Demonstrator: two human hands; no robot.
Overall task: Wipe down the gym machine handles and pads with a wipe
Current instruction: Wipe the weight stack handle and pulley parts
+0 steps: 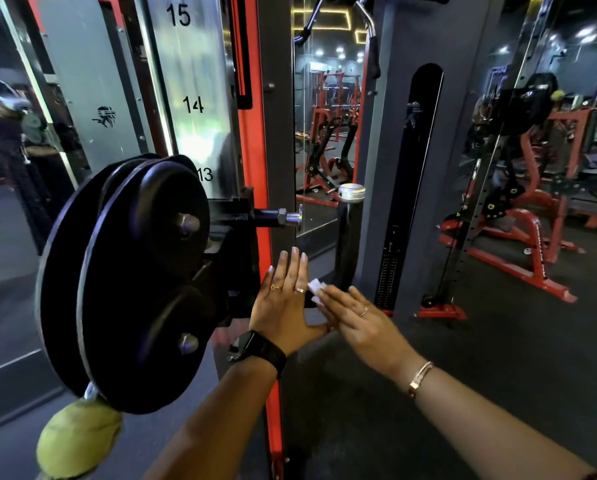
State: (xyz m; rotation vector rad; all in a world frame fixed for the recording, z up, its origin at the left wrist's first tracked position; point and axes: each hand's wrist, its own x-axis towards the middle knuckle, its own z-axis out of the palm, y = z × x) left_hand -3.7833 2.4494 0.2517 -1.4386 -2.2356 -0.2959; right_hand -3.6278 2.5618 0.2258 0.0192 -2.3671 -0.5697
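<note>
Pulley (144,278): big black twin-disc wheel, 9 o'clock of the hands; smooth rounded rims, steel bolt heads.
Ball (77,438): fuzzy, yellow-green, at pulley's 7 o'clock.
Upright (193,105): brushed-steel strip w/ nos. 13–15, 12 o'clock of pulley.
Red post (255,150): glossy, just beside upright at its 3 o'clock.
Pin (290,218): chrome-tipped knob sticking out of red post, 12 o'clock of L hand.
L hand (285,303): flat, fingers straight & close together, back to camera; black watch (262,351) on wrist.
Wipe (316,289): small white crumpled wad at L hand's 3 o'clock, sandwiched btw both hands; only a corner shows.
R hand (355,317): flat too, straight fingers laid over wipe, pressing it toward L hand; no pinch seen.
Handle (348,244): black cylinder w/ silver cap, 1 o'clock of hands; wipe not on it.
Risk 1: wipe held by pressure alone, so prob. drops to floor (359,410) if hands part.
Risk 2: L knuckles could knock the pin on the reach up, as it sits right above.
Risk 3: wad is small, so likely skips parts of handle's round surface.
</note>
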